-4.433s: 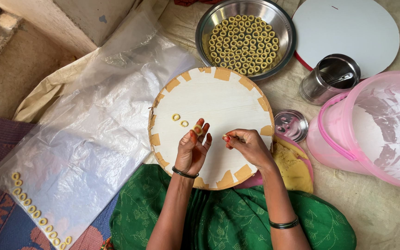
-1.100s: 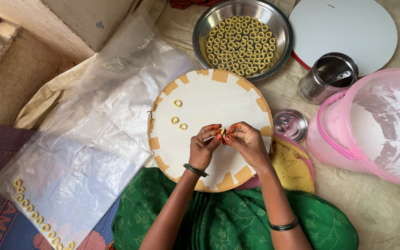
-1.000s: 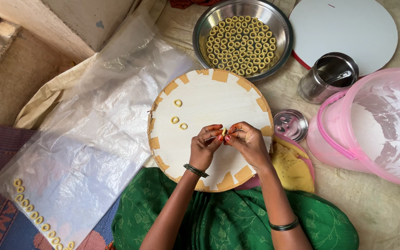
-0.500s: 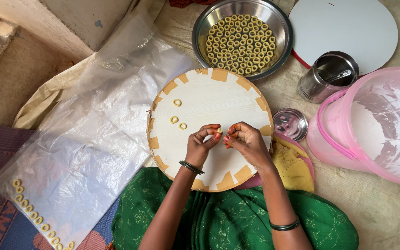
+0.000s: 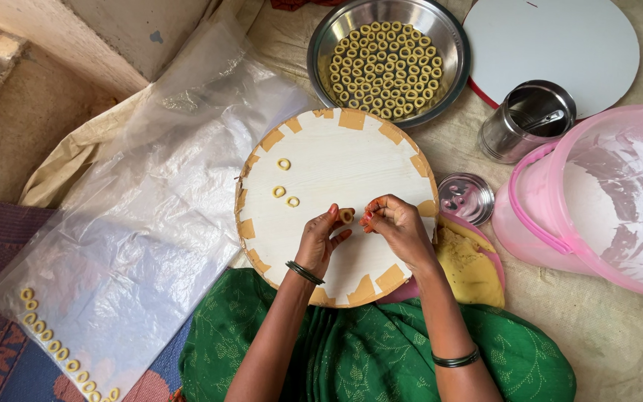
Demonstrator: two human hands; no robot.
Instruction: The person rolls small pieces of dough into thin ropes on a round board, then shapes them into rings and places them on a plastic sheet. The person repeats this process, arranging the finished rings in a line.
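A round white board [image 5: 336, 160] with orange edge patches lies on my lap. Three small dough rings [image 5: 283, 164] rest on its upper left part. My left hand [image 5: 321, 238] pinches a fresh dough ring [image 5: 346, 216] between thumb and fingers over the board's middle. My right hand [image 5: 400, 231] hovers just right of it, fingertips curled together close to the ring; whether they hold a scrap of dough is hidden.
A steel bowl [image 5: 452, 74] at the top holds several dough rings. A clear plastic sheet [image 5: 135, 246] at left carries a row of rings at its lower corner. At right stand a steel cup [image 5: 526, 123], small steel lid [image 5: 465, 197], pink bucket [image 5: 597, 193] and white disc [image 5: 552, 45].
A third ring has appeared on the board since the earliest frame. My hands have come together over the board, and a new ring now shows at my left fingertips.
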